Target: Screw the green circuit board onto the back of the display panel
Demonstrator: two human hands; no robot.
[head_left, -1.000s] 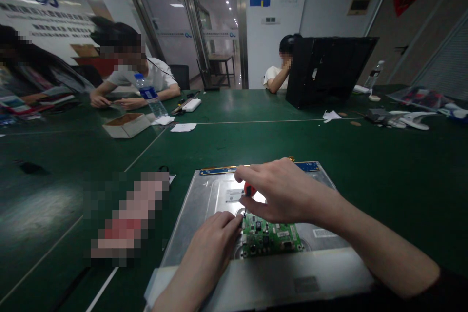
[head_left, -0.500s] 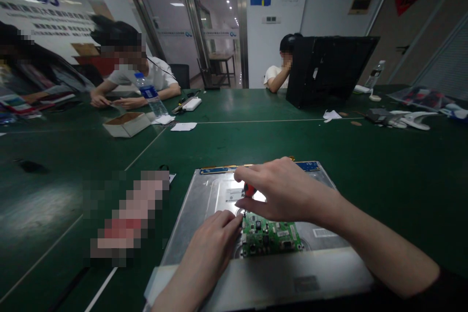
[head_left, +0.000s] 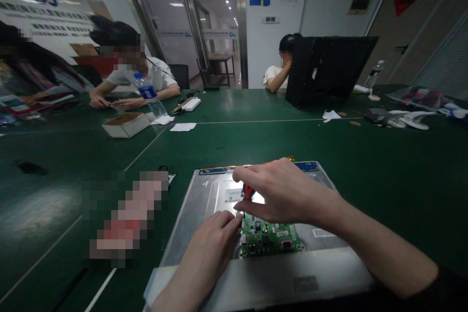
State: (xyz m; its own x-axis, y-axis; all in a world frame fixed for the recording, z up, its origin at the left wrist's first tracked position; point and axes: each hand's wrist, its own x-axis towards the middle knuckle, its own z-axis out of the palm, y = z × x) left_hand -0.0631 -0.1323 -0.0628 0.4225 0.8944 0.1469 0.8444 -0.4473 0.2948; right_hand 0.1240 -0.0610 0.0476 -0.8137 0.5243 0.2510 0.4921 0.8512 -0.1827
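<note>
A screwdriver (head_left: pixel 248 191) with a red and black handle stands nearly upright in my right hand (head_left: pixel 283 190), whose thumb and fingers close round the handle. Its tip points down at the upper left corner of a green circuit board (head_left: pixel 268 238). The board lies on the silvery metal back of a flat display panel (head_left: pixel 197 204). My left hand (head_left: pixel 215 234) rests on the panel beside the board's left edge. Its fingers are bent together, with the fingertips close to the screwdriver tip; what they pinch, if anything, is hidden. A narrow blue circuit strip (head_left: pixel 219 170) runs along the panel's far edge.
The panel rests on a green table (head_left: pixel 234 141). A blurred pinkish object (head_left: pixel 127 219) lies left of it. Farther back are an open box (head_left: pixel 126 125), a water bottle (head_left: pixel 150 95) and a black monitor-like casing (head_left: pixel 329 70). Several people sit around the table.
Almost nothing differs. My right hand and the screwdriver handle have shifted or turned very slightly; my left hand stays at the board's edge.
</note>
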